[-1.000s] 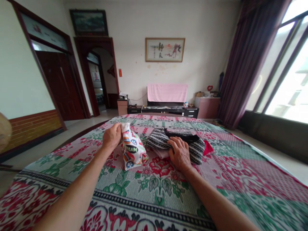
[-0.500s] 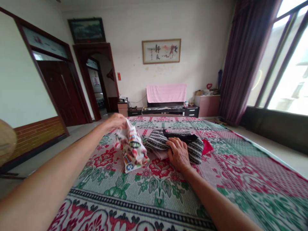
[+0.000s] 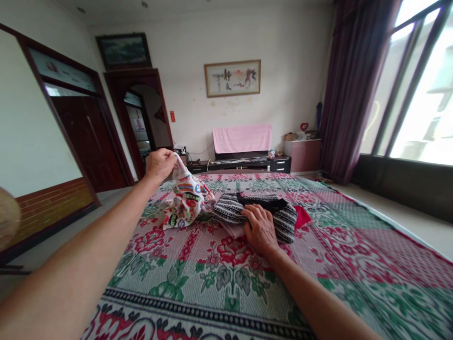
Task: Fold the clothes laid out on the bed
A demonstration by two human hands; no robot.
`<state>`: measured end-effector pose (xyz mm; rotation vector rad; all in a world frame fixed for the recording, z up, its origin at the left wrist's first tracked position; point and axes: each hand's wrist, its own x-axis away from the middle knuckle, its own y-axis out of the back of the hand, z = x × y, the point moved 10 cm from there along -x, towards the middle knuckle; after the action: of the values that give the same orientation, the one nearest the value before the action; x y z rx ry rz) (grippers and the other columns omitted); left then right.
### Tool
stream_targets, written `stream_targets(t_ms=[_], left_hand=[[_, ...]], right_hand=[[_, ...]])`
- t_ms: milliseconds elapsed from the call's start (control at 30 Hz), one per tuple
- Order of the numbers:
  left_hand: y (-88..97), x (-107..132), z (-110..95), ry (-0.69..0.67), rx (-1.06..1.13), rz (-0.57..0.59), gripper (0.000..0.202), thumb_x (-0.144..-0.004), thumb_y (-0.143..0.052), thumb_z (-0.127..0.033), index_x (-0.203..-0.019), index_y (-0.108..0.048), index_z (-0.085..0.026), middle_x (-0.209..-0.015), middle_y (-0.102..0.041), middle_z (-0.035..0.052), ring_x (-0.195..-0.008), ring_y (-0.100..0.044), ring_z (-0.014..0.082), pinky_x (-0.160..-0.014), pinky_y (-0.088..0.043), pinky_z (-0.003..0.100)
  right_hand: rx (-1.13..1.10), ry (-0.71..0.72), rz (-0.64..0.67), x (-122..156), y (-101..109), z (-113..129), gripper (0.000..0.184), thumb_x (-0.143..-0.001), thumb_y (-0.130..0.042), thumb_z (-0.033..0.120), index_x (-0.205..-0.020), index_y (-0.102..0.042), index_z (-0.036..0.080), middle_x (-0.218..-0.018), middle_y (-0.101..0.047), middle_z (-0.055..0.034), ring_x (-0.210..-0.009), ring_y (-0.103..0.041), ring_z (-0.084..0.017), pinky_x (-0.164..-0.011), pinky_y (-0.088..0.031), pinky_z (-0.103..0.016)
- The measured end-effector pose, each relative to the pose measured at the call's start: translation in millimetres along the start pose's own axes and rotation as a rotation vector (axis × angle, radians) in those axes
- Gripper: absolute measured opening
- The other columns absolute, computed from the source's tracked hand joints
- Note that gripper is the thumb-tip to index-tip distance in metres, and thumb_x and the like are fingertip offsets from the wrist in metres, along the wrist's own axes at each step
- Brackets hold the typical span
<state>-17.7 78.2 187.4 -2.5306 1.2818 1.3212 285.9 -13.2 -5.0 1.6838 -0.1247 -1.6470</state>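
My left hand (image 3: pixel 161 164) is closed on the upper edge of a white garment (image 3: pixel 189 198) with a colourful print. The garment hangs crumpled from the fingers, and its lower part rests on the patterned bed cover (image 3: pixel 212 278). To its right lies a folded black-and-white striped knit garment (image 3: pixel 228 208) with a black band. My right hand (image 3: pixel 261 229) lies on that knit with its fingers stretched out. Pale pink cloth (image 3: pixel 233 230) shows under the knit's near edge. Red cloth (image 3: pixel 302 217) sticks out on the right side.
Beyond the bed stands a low black cabinet (image 3: pixel 281 164) with a pink cloth (image 3: pixel 242 138) draped over a dark screen. A purple curtain (image 3: pixel 348 94) and a window are on the right. Two dark doorways (image 3: pixel 94 137) are on the left. A round tan object (image 3: pixel 7 217) sits at the left edge.
My left hand has risen and moved slightly left, lifting the printed garment's top edge and pulling its lower part leftward. My right hand stays on the striped knit.
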Motion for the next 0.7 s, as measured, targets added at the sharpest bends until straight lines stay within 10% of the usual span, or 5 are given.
stream_targets(t_ms=[100,267,500,700], left_hand=[[-10.2,14,-5,0.023,-0.055,0.206,0.037,-0.075,-0.050,-0.036,-0.101,-0.066,-0.015,-0.070,-0.068,0.0040,-0.055,-0.059,0.0137,-0.049,-0.044,0.021],[-60.6,94,25,0.080,-0.450,1.190,0.040,-0.065,-0.065,-0.046,-0.095,-0.069,-0.019,-0.054,-0.059,0.0000,-0.040,-0.048,0.0107,-0.038,-0.031,0.019],[-56.5,138,95,0.173,-0.805,1.318,0.037,-0.060,-0.067,-0.053,-0.055,-0.060,-0.016,-0.045,-0.053,0.0036,-0.038,-0.047,0.0138,-0.039,-0.033,0.024],[-76.0,155,97,0.121,-0.762,1.318,0.017,-0.053,-0.069,-0.026,-0.049,-0.056,-0.016,-0.041,-0.051,-0.0001,-0.039,-0.048,0.0148,-0.042,-0.037,0.025]], right_hand=[[0.005,0.000,0.001,0,0,0,0.031,-0.081,-0.052,0.014,-0.111,-0.061,0.020,-0.125,-0.059,-0.0084,-0.123,-0.042,-0.026,-0.102,-0.030,-0.042],[0.005,0.002,-0.004,0,0,0,0.031,-0.081,-0.054,0.015,-0.111,-0.061,0.020,-0.125,-0.059,-0.0082,-0.123,-0.042,-0.026,-0.101,-0.030,-0.042],[0.007,0.010,-0.013,0,0,1,0.031,-0.081,-0.054,0.014,-0.111,-0.061,0.020,-0.124,-0.059,-0.0076,-0.122,-0.042,-0.025,-0.101,-0.030,-0.041],[0.014,0.007,-0.011,0,-2,0,0.031,-0.081,-0.054,0.015,-0.111,-0.061,0.020,-0.124,-0.059,-0.0080,-0.122,-0.042,-0.025,-0.101,-0.031,-0.041]])
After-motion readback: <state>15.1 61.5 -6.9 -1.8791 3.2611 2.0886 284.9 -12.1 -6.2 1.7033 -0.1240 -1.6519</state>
